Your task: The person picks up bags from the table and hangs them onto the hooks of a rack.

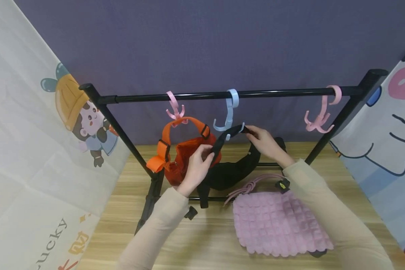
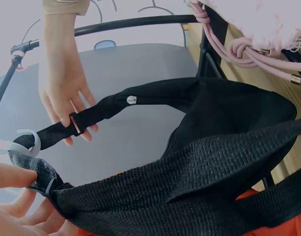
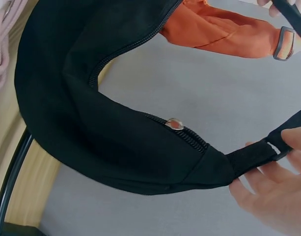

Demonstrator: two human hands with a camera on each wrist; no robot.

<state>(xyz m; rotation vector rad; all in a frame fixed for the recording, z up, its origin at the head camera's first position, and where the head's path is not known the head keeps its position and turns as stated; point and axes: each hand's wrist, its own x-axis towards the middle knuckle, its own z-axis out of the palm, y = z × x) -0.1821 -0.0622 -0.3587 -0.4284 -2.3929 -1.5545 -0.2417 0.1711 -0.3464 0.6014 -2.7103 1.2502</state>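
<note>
A black crescent-shaped bag [image 1: 234, 174] with a zipper hangs by its strap, which is looped over the pale blue hook [image 1: 230, 112]. My left hand [image 1: 198, 165] pinches the webbing strap [image 2: 37, 169] on the left of the hook. On the other side my right hand [image 1: 264, 142] pinches the strap by its buckle [image 2: 76, 124], thumb in front and fingers behind. The zipper pull [image 3: 174, 124] shows in the right wrist view. Just left of the black bag, an orange bag [image 1: 183, 157] hangs from a pink hook [image 1: 176, 108].
A black rack bar [image 1: 195, 96] carries the hooks, with another pink hook [image 1: 318, 120] at its right end. On the wooden surface [image 1: 202, 247] lies a pink puffy bag [image 1: 273, 221] with cords. Printed sheets stand at left and right, a grey-blue panel [image 1: 202, 45] behind.
</note>
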